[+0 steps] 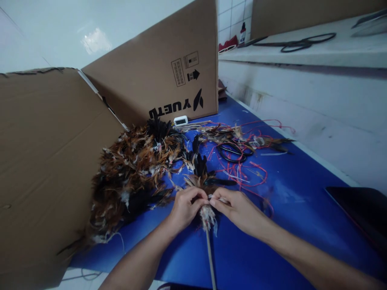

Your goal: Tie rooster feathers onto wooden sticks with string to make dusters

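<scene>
A partly feathered duster [208,219] lies in front of me, its thin stick [210,257] running toward my body. Dark and brown feathers [201,171] fan out at its far end, and pale quill ends bunch around the stick below my fingers. My left hand [189,205] pinches the bundle from the left with thumb and forefinger. From the right, my right hand [234,205] is closed in a pinch against the same spot. A thin whitish strip shows between its fingers; I cannot tell whether it is a quill or string.
A large heap of brown feathers [136,161] lies at the left against an upright cardboard box [181,44]. Black-handled scissors [232,153] lie amid tangled red strings [242,173]. A small white digital display [180,121] stands behind. A dark flat object [356,209] lies at right.
</scene>
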{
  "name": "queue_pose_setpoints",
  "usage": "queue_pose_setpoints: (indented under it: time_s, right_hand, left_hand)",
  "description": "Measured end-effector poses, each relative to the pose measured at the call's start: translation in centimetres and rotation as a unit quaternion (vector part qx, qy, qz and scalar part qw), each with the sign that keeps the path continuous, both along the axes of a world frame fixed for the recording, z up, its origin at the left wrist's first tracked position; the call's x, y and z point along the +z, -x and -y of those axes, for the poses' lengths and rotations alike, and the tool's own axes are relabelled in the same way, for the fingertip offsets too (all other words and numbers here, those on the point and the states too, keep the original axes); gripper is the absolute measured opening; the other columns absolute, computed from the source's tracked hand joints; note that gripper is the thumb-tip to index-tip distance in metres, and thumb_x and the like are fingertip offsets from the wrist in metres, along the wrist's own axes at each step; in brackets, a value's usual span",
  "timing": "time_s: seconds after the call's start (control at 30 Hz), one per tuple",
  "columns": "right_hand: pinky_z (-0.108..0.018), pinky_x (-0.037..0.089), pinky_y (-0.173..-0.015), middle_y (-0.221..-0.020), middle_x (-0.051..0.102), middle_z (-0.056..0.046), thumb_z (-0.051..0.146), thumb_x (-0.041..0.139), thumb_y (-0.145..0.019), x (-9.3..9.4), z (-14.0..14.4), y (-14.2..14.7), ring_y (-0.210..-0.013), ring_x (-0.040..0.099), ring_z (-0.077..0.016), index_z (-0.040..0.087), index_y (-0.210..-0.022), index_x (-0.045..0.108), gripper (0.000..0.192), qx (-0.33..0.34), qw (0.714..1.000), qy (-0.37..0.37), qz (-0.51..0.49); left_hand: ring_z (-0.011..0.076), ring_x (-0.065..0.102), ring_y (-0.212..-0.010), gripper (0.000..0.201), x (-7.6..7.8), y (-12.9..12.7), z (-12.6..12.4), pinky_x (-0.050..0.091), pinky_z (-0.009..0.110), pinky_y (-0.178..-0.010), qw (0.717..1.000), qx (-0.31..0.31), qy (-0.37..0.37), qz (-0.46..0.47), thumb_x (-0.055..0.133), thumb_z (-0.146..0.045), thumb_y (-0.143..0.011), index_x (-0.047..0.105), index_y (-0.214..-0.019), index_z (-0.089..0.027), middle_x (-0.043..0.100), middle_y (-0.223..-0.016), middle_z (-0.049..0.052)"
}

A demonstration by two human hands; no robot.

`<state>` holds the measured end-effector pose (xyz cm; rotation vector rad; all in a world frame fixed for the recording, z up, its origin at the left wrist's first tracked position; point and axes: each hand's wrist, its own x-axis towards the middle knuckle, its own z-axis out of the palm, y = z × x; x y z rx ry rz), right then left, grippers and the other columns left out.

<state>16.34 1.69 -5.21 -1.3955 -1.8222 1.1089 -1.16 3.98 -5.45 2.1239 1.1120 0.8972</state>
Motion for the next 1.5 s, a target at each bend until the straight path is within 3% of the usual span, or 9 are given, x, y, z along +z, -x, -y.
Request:
queue_pose_setpoints:
  time_s: [0.27,0.63,0.8,0.93,1.03,1.13,1.27,1.4,1.5]
  right_hand:
    - [-0.022,0.027,-0.049,-0.056,0.046,0.005,0.034,0.044,-0.084,0.5,0.6,0.3,-0.052,0.04,-0.0104,0.019,-0.075,0.055,0.02,-0.009,1.0,-0.015,-0.022]
    - [-0.022,0.029,-0.047,-0.056,0.049,0.005,0.027,0.048,-0.083,0.6,1.2,1.0,-0.05,0.044,-0.0098,0.02,-0.075,0.053,0.012,-0.027,0.993,-0.114,0.023]
    - [-0.022,0.035,-0.053,-0.061,0.053,0.003,0.031,0.04,-0.088,1.5,0.9,0.6,-0.056,0.048,-0.0104,0.02,-0.073,0.055,0.023,-0.019,0.991,-0.128,-0.022]
    - [-0.023,0.039,-0.056,-0.067,0.055,0.002,0.023,0.04,-0.086,1.6,0.5,-0.1,-0.059,0.05,-0.0112,0.021,-0.094,0.057,0.019,-0.017,0.989,-0.142,-0.022]
    - [-0.023,0.041,-0.059,-0.077,0.057,0.0,0.016,0.043,-0.082,1.0,0.4,-0.1,-0.064,0.052,-0.0116,0.022,-0.105,0.056,0.027,-0.003,0.984,-0.179,0.007]
    - [-0.025,0.042,-0.066,-0.086,0.057,-0.002,0.016,0.041,-0.085,0.6,0.4,0.0,-0.073,0.055,-0.0129,0.022,-0.098,0.059,0.023,0.015,0.979,-0.199,0.034]
    - [-0.024,0.041,-0.062,-0.078,0.055,-0.002,0.02,0.038,-0.088,0.7,0.4,0.1,-0.069,0.053,-0.0127,0.02,-0.082,0.058,0.021,0.012,0.977,-0.205,0.061]
    - [-0.023,0.039,-0.058,-0.074,0.055,-0.001,0.02,0.04,-0.087,0.9,0.4,0.1,-0.066,0.051,-0.0121,0.02,-0.077,0.057,0.02,0.006,0.981,-0.189,0.04]
    - [-0.023,0.038,-0.057,-0.072,0.056,-0.001,0.018,0.043,-0.085,0.8,0.4,0.2,-0.064,0.051,-0.0117,0.019,-0.075,0.057,0.018,-0.005,0.985,-0.171,0.007]
  left_hand:
    - [0.0099,0.055,-0.064,0.014,0.0,0.0,0.1,0.041,0.02,-0.062,0.994,-0.026,-0.095,-0.038,0.055,-0.025,-0.081,0.065,-0.076,-0.017,0.061,-0.067,0.001]
    - [0.0102,0.054,-0.063,0.015,-0.8,0.1,0.1,0.04,0.02,-0.059,0.98,-0.046,-0.181,-0.072,0.049,-0.02,-0.084,0.063,-0.081,-0.016,0.059,-0.067,0.002]
    - [0.0114,0.055,-0.067,0.013,0.1,0.1,0.4,0.041,0.021,-0.063,0.993,-0.023,-0.1,-0.061,0.051,-0.023,-0.083,0.062,-0.081,-0.017,0.061,-0.07,0.003]
    - [0.0114,0.057,-0.069,0.01,0.5,-0.1,0.6,0.041,0.021,-0.067,0.999,-0.016,-0.045,-0.018,0.054,-0.022,-0.081,0.062,-0.076,-0.018,0.063,-0.073,0.002]
    - [0.0117,0.057,-0.07,0.01,0.5,-0.2,0.6,0.041,0.021,-0.067,0.999,-0.017,-0.043,-0.004,0.055,-0.022,-0.08,0.063,-0.076,-0.018,0.062,-0.073,0.002]
    - [0.0115,0.056,-0.069,0.011,0.4,-0.1,0.5,0.04,0.021,-0.067,0.999,-0.022,-0.044,0.006,0.055,-0.022,-0.08,0.063,-0.076,-0.018,0.062,-0.072,0.002]
    - [0.0105,0.054,-0.068,0.011,0.1,-0.1,0.4,0.039,0.02,-0.066,1.0,-0.006,-0.008,0.03,0.058,-0.025,-0.079,0.063,-0.073,-0.017,0.062,-0.071,0.001]
    - [0.0083,0.048,-0.059,0.017,-0.4,-0.1,0.1,0.038,0.019,-0.057,0.988,0.022,0.119,0.095,0.062,-0.032,-0.074,0.059,-0.073,-0.015,0.056,-0.066,-0.001]
    - [0.0068,0.045,-0.053,0.022,-0.7,-0.2,0.0,0.036,0.018,-0.051,0.967,0.006,0.206,0.153,0.063,-0.035,-0.073,0.055,-0.075,-0.015,0.051,-0.063,-0.003]
